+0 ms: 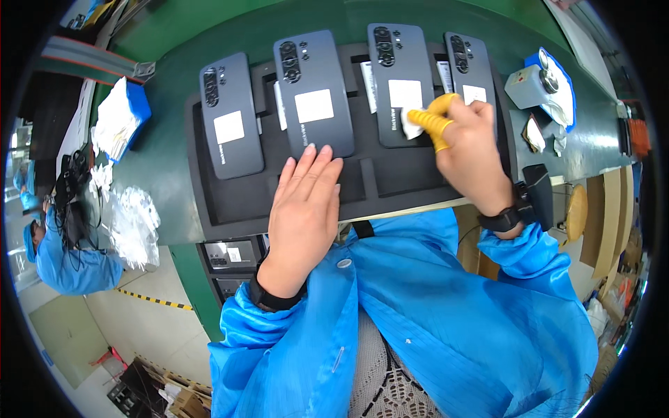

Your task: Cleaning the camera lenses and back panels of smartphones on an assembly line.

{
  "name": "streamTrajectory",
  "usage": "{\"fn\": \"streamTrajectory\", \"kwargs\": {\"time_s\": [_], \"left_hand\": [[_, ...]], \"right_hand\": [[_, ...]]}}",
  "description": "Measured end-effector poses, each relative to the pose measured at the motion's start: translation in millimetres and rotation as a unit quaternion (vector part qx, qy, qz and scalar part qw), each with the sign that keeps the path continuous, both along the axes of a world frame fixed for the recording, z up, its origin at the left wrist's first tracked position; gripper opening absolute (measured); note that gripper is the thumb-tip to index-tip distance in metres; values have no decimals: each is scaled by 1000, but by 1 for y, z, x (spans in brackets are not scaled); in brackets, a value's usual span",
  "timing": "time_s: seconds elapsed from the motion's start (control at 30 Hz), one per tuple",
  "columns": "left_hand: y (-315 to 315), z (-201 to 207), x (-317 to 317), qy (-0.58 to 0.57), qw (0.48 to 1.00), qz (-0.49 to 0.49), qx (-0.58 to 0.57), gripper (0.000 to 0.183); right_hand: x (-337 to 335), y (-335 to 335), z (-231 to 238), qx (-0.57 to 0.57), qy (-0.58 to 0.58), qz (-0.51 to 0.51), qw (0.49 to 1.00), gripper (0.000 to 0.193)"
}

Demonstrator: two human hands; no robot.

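Blue smock (446,299): nearest.
Left hand (301,219): fingers (304,180) extended, touching second smartphone (313,73) from left.
Right hand (475,150): fingers (432,122) pinching white wipe (411,127), perhaps tissue, on third smartphone (402,68).
Black tray (411,171): beneath both, on green worktop (167,171).

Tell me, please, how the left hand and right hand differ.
The left hand lies flat, fingers bare; the right hand is curled, with yellow finger covers. The left hand rests on the lower end of the second phone from the left; the right hand holds a white wipe against the third phone. Both wear dark wrist straps.
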State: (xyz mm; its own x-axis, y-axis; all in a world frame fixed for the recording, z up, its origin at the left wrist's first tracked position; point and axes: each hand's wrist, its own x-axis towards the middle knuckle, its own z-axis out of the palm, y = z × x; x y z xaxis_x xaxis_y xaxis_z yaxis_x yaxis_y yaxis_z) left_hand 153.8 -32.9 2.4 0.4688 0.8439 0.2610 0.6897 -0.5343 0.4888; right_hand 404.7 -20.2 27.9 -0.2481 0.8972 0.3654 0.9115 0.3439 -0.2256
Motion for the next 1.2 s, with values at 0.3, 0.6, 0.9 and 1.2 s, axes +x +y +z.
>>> {"fn": "streamTrajectory", "kwargs": {"time_s": [0.3,0.6,0.9,1.2], "left_hand": [[8,6,14,30,999,-31,7,34],[12,11,48,35,991,-125,-45,31],[4,12,56,79,992,-83,-43,36],[-4,11,69,64,997,-43,-30,18]], "right_hand": [[-19,-15,-14,10,-52,71,996,9],[-2,-33,-12,22,-78,-33,996,5],[46,-15,-2,49,-52,-128,989,18],[61,-48,-23,31,-39,-36,998,10]]}}
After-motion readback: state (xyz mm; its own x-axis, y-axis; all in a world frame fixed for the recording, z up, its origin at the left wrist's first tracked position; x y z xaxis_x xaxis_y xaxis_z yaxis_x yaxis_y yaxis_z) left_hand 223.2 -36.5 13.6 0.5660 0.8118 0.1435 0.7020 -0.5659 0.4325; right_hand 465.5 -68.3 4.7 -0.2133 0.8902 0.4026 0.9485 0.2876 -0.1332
